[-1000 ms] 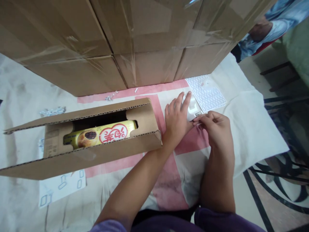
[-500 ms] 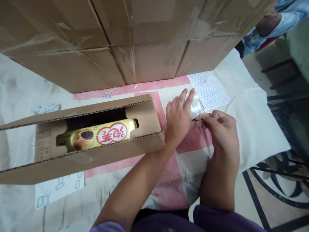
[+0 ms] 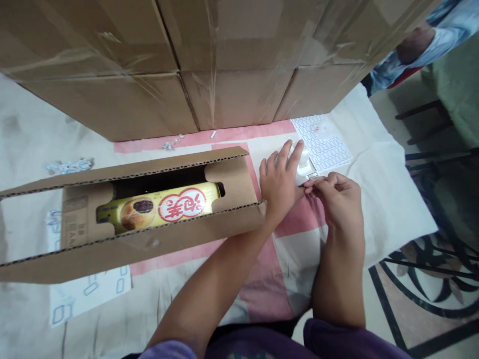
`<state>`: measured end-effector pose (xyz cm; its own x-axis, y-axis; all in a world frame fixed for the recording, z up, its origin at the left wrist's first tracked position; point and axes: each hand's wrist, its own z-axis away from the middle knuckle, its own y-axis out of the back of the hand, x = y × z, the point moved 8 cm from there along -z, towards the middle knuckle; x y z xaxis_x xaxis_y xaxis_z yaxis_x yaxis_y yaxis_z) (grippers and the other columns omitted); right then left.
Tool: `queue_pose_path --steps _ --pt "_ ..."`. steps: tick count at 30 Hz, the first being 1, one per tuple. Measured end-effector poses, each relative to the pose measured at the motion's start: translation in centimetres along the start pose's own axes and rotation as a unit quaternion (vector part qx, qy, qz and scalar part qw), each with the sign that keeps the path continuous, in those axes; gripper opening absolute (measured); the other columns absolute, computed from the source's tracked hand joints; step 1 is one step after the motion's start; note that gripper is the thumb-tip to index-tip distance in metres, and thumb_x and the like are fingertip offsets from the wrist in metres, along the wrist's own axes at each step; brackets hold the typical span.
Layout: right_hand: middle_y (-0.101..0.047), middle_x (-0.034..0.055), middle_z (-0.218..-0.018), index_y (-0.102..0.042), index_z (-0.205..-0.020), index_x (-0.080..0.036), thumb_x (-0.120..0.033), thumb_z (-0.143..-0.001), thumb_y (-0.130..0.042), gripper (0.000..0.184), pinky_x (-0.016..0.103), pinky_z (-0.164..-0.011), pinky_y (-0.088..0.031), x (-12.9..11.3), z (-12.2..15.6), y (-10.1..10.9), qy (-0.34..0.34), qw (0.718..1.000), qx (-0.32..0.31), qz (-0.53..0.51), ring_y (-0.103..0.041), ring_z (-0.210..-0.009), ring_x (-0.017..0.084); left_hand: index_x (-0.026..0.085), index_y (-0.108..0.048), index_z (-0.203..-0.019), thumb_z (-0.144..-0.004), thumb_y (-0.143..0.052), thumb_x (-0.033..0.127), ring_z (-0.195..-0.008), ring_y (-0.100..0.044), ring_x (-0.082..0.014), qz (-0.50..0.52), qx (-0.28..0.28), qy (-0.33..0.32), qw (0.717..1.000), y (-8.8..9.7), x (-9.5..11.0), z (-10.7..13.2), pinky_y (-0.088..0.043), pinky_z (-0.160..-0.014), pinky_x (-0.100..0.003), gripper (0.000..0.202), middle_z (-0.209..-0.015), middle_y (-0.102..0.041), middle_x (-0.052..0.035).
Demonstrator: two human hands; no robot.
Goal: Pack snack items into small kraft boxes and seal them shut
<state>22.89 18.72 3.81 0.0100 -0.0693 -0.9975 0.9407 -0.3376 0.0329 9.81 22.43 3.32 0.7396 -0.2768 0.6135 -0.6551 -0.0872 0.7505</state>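
Observation:
A small white plastic device (image 3: 304,167), resembling a tape dispenser, lies on the cloth with a small slot at its near right end. My left hand (image 3: 280,184) is laid over its left side, fingers curved across the top and pressing it down. Close by its slot end, my right hand (image 3: 335,194) is closed in a pinch, thumb against forefinger, near the left thumb. Whatever the pinch holds is too small to make out. An open cardboard box (image 3: 209,229) stands left of my hands, with a yellow printed pack (image 3: 168,207) inside.
Taped cardboard cartons (image 3: 239,94) are stacked along the back. A sheet of blue-outlined labels (image 3: 329,149) lies beyond the device, and another sheet (image 3: 90,294) is partly under the open box. Crumpled scraps (image 3: 69,165) lie at left. Another person's sleeve (image 3: 449,40) shows at upper right.
The view has shifted slightly. Both hands stay at the white device in nearly the same pose, and the open box keeps its place.

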Motion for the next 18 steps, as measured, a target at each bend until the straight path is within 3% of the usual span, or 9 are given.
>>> queue_pose_path --steps 5,10,15,18 --pt "-0.073 0.0016 -0.069 -0.04 -0.052 -0.021 -0.012 -0.067 -0.07 0.034 0.024 -0.055 -0.05 0.2 -0.17 -0.04 0.002 1.0 -0.003 -0.014 -0.062 -0.058 0.012 0.031 -0.033 -0.159 -0.094 -0.056 0.044 -0.141 -0.043 -0.0299 -0.002 0.001 0.006 1.0 -0.15 -0.15 -0.15 -0.037 -0.117 -0.044 0.07 -0.167 -0.032 -0.0013" --pt "-0.072 0.0022 -0.069 -0.04 -0.053 -0.021 -0.013 -0.069 -0.072 0.036 0.024 -0.055 -0.049 0.42 -0.22 0.03 0.0 1.0 -0.008 -0.016 -0.061 -0.057 0.011 0.029 -0.03 -0.16 -0.086 -0.066 0.05 -0.143 -0.041 -0.0334 0.018 0.001 -0.001 1.0 -0.42 -0.22 -0.16 -0.035 -0.118 -0.047 0.085 -0.168 -0.03 -0.0028" --pt "-0.072 0.0035 -0.067 -0.042 -0.05 -0.02 -0.01 -0.064 -0.069 0.032 0.023 -0.051 -0.045 0.31 -0.34 -0.03 0.002 0.999 -0.003 -0.04 -0.061 -0.053 0.012 0.026 -0.032 -0.159 -0.085 -0.066 0.044 -0.141 -0.041 -0.0349 0.017 0.002 -0.009 1.0 -0.1 -0.12 -0.19 -0.033 -0.118 -0.049 0.083 -0.167 -0.032 -0.003" --pt "-0.074 0.0068 -0.068 -0.043 -0.046 -0.02 -0.016 -0.063 -0.063 0.026 0.026 -0.05 -0.046 0.44 -0.71 0.17 -0.022 0.998 -0.023 -0.057 -0.062 -0.051 0.015 0.023 -0.035 -0.158 -0.085 -0.065 0.039 -0.138 -0.043 -0.0336 0.023 0.012 -0.018 1.0 0.27 0.0 -0.12 -0.034 -0.116 -0.047 0.081 -0.165 -0.034 -0.0038"
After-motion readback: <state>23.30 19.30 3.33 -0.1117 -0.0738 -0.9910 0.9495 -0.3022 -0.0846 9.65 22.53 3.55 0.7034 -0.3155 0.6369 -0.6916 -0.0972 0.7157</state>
